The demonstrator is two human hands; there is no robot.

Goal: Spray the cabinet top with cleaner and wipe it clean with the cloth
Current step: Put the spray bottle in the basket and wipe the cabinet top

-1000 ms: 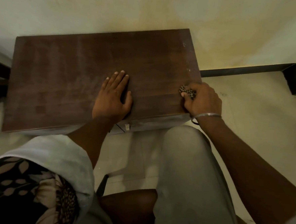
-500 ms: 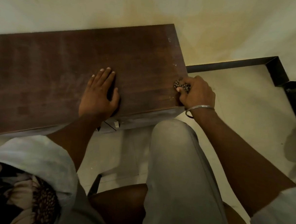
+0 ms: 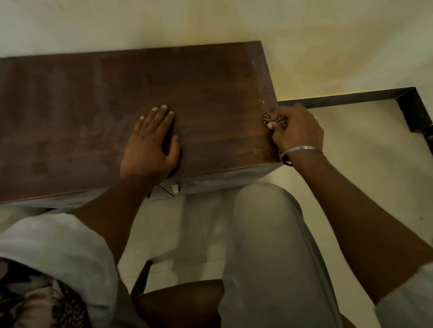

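Observation:
The dark brown wooden cabinet top [image 3: 90,119] fills the middle of the head view, with dull smears and small pale specks near its right edge. My left hand [image 3: 150,144] lies flat on it near the front edge, fingers straight and together. My right hand [image 3: 297,131] sits at the cabinet's right edge and grips a small bunched cloth [image 3: 273,120] with a dark and light checked pattern, pressed against the top's edge. No spray bottle is in view.
A cream wall stands behind the cabinet. A black skirting strip [image 3: 343,99] runs along the floor at right and turns a corner. My grey-trousered knee [image 3: 269,231] is just in front of the cabinet, above a brown seat [image 3: 179,310]. Pale floor tiles lie to the right.
My right hand with the cloth has slid a little farther back along the cabinet's right edge. My left hand has stayed flat in the same spot. The camera has shifted slightly.

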